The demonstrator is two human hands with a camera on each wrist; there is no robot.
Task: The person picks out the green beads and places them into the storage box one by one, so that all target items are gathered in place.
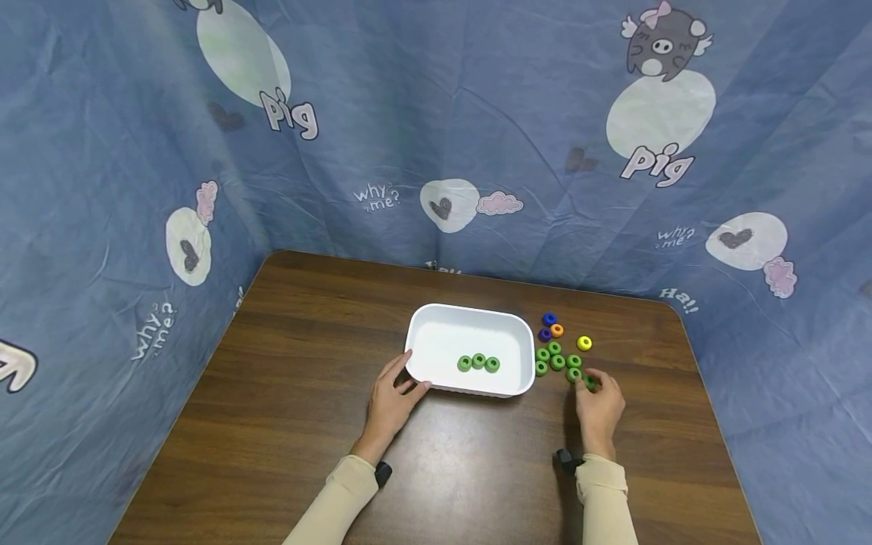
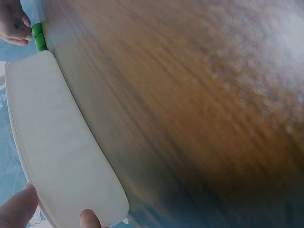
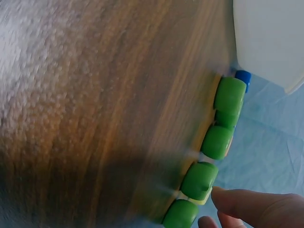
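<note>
My left hand [image 1: 390, 405] holds the near left corner of a white tray [image 1: 524, 378], its thumb and a finger on either side of that corner. In the left wrist view two fingertips [image 2: 89, 219] touch the tray's wall [image 2: 66, 137]. At the tray's right, my right hand [image 1: 601, 403] has thumb and forefinger around a green ring-shaped bead [image 1: 590, 382], partly hidden by the fingers. Several more green beads [image 1: 557, 362] lie on the table between that hand and the tray. The right wrist view shows a row of green beads [image 3: 217, 142] beside the thumb [image 3: 237, 202].
Inside the tray sit 3 green beads [image 1: 479, 361]. Behind the green group lie a blue bead [image 1: 549, 319], a purple bead [image 1: 545, 334], an orange bead [image 1: 556, 331] and a yellow bead [image 1: 584, 344]. The wooden table [image 1: 286, 363] meets a blue printed curtain [image 1: 381, 91] at its back edge.
</note>
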